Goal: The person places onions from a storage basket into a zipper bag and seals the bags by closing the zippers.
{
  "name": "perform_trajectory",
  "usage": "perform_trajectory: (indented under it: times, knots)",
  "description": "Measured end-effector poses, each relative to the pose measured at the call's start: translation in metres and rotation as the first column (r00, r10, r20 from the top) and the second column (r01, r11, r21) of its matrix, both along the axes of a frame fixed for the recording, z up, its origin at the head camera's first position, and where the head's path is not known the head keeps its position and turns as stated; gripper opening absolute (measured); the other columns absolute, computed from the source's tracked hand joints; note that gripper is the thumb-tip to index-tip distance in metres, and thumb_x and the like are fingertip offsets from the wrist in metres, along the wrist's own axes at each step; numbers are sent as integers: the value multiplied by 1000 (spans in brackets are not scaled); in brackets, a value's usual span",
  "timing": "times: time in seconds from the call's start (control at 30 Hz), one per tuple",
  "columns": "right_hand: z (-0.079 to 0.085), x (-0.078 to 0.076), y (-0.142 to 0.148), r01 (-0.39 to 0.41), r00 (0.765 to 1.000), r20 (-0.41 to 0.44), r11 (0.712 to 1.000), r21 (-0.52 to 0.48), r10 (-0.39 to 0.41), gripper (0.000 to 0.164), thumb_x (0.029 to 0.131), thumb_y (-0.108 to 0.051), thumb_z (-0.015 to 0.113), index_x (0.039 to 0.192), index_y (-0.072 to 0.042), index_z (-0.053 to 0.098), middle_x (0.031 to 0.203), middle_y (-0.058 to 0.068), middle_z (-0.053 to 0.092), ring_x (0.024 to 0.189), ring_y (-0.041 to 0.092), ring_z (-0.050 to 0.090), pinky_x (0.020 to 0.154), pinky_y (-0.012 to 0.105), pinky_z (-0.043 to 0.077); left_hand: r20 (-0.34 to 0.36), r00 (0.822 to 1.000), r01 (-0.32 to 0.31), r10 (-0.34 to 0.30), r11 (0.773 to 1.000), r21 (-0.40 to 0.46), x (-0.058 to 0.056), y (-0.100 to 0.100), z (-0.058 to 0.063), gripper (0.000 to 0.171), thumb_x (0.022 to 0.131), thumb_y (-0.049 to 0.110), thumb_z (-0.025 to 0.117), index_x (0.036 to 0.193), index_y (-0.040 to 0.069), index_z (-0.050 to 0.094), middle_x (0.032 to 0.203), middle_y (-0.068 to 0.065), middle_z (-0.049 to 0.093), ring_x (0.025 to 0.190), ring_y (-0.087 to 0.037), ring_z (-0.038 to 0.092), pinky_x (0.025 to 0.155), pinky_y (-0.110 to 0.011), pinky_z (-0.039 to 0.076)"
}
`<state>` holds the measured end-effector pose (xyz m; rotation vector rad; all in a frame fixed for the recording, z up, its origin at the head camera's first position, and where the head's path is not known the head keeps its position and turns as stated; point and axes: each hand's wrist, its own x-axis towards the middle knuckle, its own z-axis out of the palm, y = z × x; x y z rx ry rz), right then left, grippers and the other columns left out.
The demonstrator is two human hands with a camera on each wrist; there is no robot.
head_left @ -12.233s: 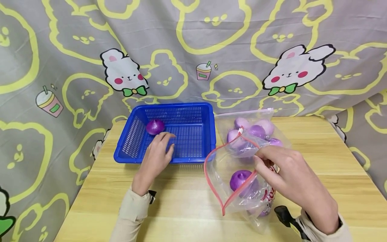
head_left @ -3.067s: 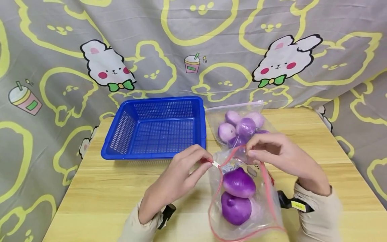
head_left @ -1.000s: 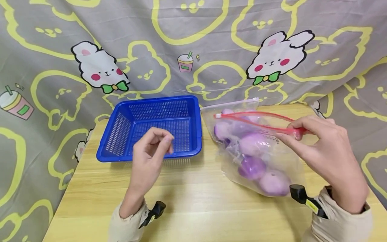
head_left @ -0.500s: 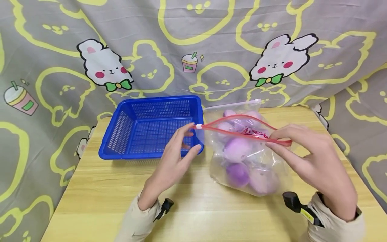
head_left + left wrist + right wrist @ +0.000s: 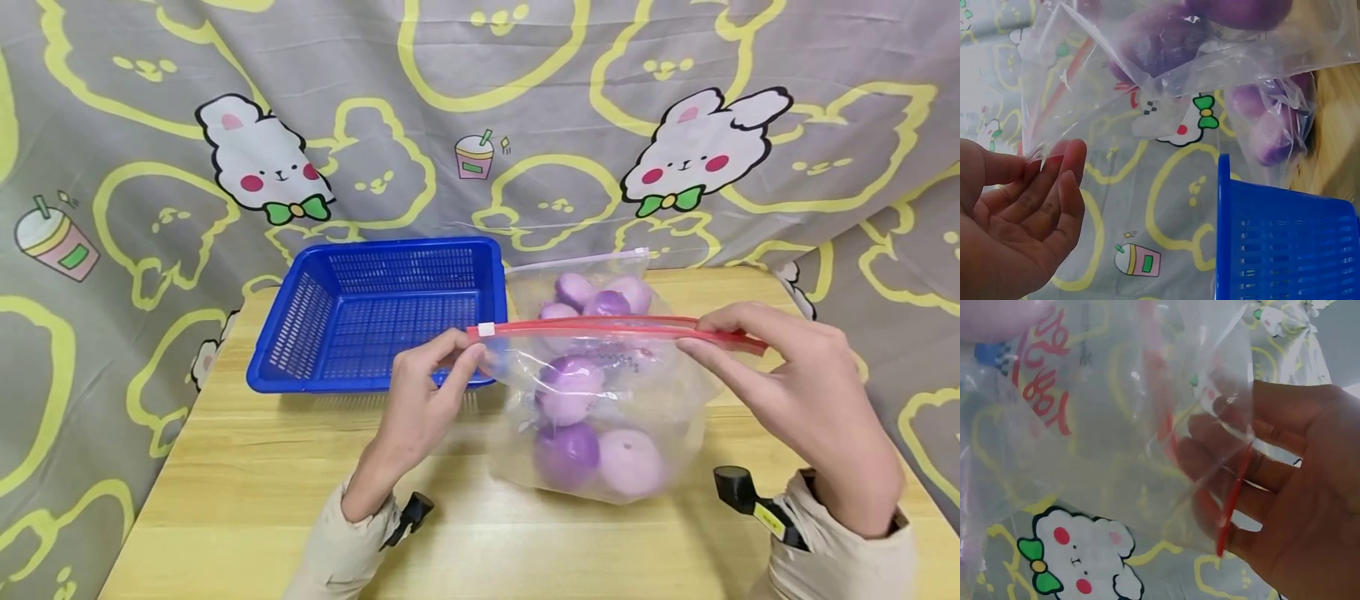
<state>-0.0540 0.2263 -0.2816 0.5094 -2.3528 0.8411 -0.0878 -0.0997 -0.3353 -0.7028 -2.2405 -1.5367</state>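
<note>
A clear zip bag [image 5: 517, 450] with a red zip strip hangs upright between my two hands, with three purple onions [image 5: 630, 462] visible inside. My left hand [image 5: 420, 400] pinches its upper left corner, just beside the white slider [image 5: 487, 329]. In the left wrist view, the thumb and index finger of the left hand [image 5: 1029, 212] hold the film while the other fingers curl loosely. My right hand [image 5: 802, 383] grips the right end of the red strip. Through the film in the right wrist view, fingers of the right hand [image 5: 1297, 475] show behind the bag.
Behind the held bag, a second zip bag [image 5: 528, 279] with a pale lilac strip holds several onions on the wooden table [image 5: 247, 500]. A blue perforated basket [image 5: 300, 387] stands at the left. A patterned grey curtain [image 5: 405, 50] hangs behind the table.
The onion seen earlier in the basket is gone from it. The red-zip bag's mouth, wide apart before, is now drawn into a nearly straight line. My left hand has come to its left corner.
</note>
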Motion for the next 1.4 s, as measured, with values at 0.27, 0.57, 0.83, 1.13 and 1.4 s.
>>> perform_trajectory:
  times: [0.27, 0.57, 0.83, 1.13, 1.4]
  knots:
    - [-3, -7, -3, 18, 1000, 4, 997, 80, -18, 25, 75, -2, 84, 94, -13, 72, 89, -3, 67, 92, 3, 53, 87, 11, 33, -84, 996, 39, -43, 998, -44, 1, 2, -5, 6, 96, 5, 64, 97, 5, 70, 71, 1, 69, 63, -6, 65, 63, -23, 55]
    - [9, 8, -65, -269, 948, -179, 963, 1, 265, 43, 102, -37, 54, 105, 3, 71, 106, 14, 69, 105, 24, 60, 105, 24, 40, -140, 987, 60, -74, 993, -103, 5, 6, 0, 9, 95, 6, 65, 100, 4, 72, 82, -1, 72, 74, -8, 65, 70, -21, 54]
    - [0, 4, -116, -347, 931, -59, 925, 156, 359, 40, 107, -33, 43, 120, -4, 67, 118, 8, 65, 117, 27, 56, 109, 38, 35, -242, 960, 109, -143, 983, -151, 9, 6, 4, 12, 96, 3, 62, 102, 2, 73, 95, -4, 73, 91, -15, 67, 84, -29, 52]
    - [-9, 3, -126, -342, 932, -67, 927, 155, 356, 36, 108, -29, 43, 110, -5, 69, 101, 5, 67, 98, 21, 61, 102, 32, 41, -320, 927, 146, -198, 973, -179, 16, 2, 12, 12, 92, -1, 63, 98, 2, 73, 92, -4, 73, 87, -14, 67, 83, -27, 51]
    - [-5, 6, -123, -346, 934, -27, 923, 167, 355, 36, 108, -32, 42, 107, -8, 69, 101, 1, 68, 97, 17, 63, 103, 30, 41, -389, 901, 103, -189, 967, -233, 19, 2, 14, 10, 93, 2, 64, 95, 5, 74, 86, -1, 72, 79, -11, 65, 73, -25, 49]
